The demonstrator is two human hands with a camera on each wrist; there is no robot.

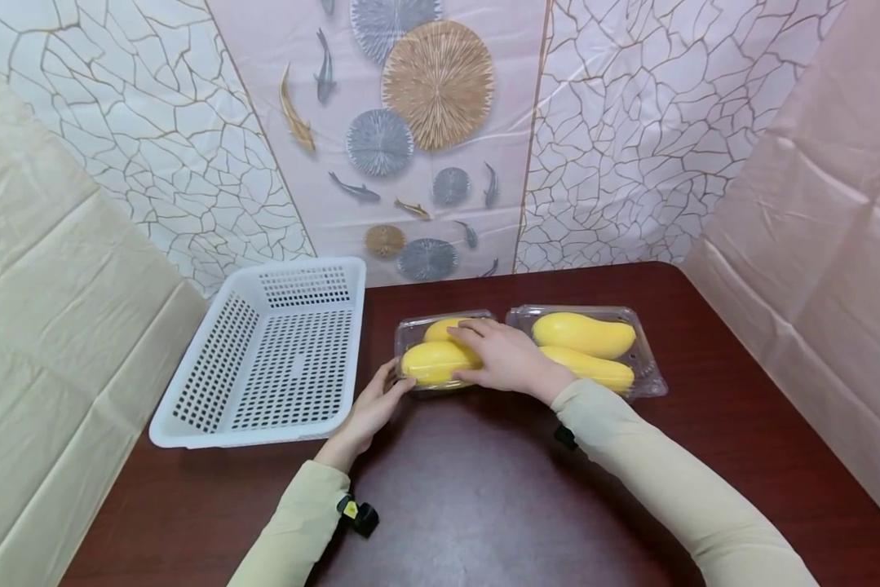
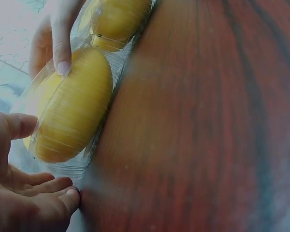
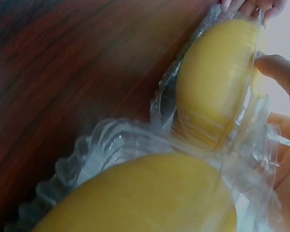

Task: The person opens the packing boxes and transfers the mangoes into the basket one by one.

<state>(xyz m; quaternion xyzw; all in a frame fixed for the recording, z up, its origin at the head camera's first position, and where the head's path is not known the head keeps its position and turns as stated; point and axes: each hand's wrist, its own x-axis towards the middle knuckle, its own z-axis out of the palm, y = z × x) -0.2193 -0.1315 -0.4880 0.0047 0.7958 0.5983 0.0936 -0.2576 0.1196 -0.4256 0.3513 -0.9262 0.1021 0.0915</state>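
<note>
"Fruit (image 1: pixel 434 361) first: how far along are you?"

"You have two yellow ones in the left pack (image 1: pixel 410 333) and two in the right pack (image 1: pixel 647 367), so filling looks done in both. What seems left is finishing with the left pack, since both your hands are on it; whether its plastic is fastened, I cannot tell."

"Where does it sit?"

"On the table (image 1: pixel 447 489), between your white basket (image 1: pixel 359 342) and the right pack, near each."

"And your grip?"

"Your left hand (image 1: pixel 369 412) holds its left end, thumb on the top edge, fingers about the end. Your right hand (image 1: pixel 509 355) lies across the top, fingers straight; pressing or merely resting, I cannot tell."

"Which way does everything point?"

"Your near one there has its long axis roughly left to right, rounded end toward the basket, the other end under your fingers. In the right pack, both run left to right, right ends angled slightly toward you."
</note>
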